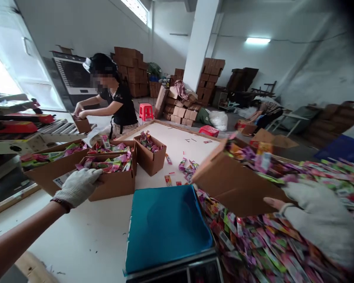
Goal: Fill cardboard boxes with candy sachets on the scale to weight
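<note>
My left hand (78, 186), in a white knit glove, has its fingers closed over the near edge of a cardboard box (115, 184) filled with small colourful packets. On the right, my gloved right hand (315, 216) grips the end of a tilted cardboard box (236, 184), its bare thumb against the side. Packets fill that box up to its rim. Beneath and behind it spreads a large heap of packets (262, 243). Between my hands stands a scale with a blue tray (168, 228), and nothing lies on the tray.
More filled boxes (150, 157) stand at the left of the white table (106, 236). Loose packets (188, 167) lie behind the scale. A person (118, 102) handles a small box by a roller conveyor (61, 127); another bends over at the back right.
</note>
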The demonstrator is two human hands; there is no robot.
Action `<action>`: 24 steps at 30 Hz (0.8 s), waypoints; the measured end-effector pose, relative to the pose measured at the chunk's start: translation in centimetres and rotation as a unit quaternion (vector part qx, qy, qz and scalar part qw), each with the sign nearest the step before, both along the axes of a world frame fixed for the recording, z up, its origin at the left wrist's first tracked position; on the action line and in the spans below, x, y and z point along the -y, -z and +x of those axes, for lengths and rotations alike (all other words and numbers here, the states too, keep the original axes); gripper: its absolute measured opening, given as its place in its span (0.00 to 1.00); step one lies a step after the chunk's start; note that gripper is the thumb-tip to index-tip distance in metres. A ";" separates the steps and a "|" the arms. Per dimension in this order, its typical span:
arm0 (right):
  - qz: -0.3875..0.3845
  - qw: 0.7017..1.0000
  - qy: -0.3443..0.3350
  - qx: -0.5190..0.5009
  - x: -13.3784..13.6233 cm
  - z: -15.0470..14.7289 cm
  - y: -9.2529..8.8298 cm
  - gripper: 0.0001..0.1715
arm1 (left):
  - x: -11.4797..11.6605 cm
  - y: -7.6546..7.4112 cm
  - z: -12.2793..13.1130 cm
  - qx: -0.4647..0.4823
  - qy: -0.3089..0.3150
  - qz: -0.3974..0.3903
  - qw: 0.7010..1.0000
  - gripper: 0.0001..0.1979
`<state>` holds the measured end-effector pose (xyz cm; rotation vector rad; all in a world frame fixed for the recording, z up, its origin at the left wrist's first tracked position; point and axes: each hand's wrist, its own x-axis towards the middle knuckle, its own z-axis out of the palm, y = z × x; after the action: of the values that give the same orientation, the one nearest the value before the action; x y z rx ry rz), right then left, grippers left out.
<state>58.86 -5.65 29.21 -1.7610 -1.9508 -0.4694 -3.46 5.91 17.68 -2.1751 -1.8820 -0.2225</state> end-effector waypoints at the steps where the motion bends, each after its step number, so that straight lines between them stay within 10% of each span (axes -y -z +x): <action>1: 0.006 0.998 -0.052 0.029 1.0 -2.7 -0.8 0.16 | 0.1 0.2 0.1 -0.016 -0.002 0.000 1.000 0.18; 8: -0.035 0.954 -0.278 0.104 3.1 -16.3 1.5 0.08 | 4.9 0.0 2.5 0.074 0.046 0.091 0.992 0.24; 11: -0.030 0.954 -0.296 0.044 3.1 -16.5 1.8 0.07 | 7.7 -1.5 3.2 0.205 0.093 0.063 0.972 0.29; 18: 0.059 0.966 -0.242 -0.076 5.5 -13.7 -2.4 0.44 | 12.8 -5.9 5.2 0.405 0.168 -0.012 0.898 0.42; 24: 0.040 0.972 -0.196 -0.125 6.2 -14.9 -3.1 0.48 | 13.3 -4.8 6.6 0.436 0.168 -0.023 0.884 0.45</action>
<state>43.99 -11.84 32.34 -1.2698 -1.9969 -0.1767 3.11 -7.39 22.53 -2.6721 -1.8212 -1.4460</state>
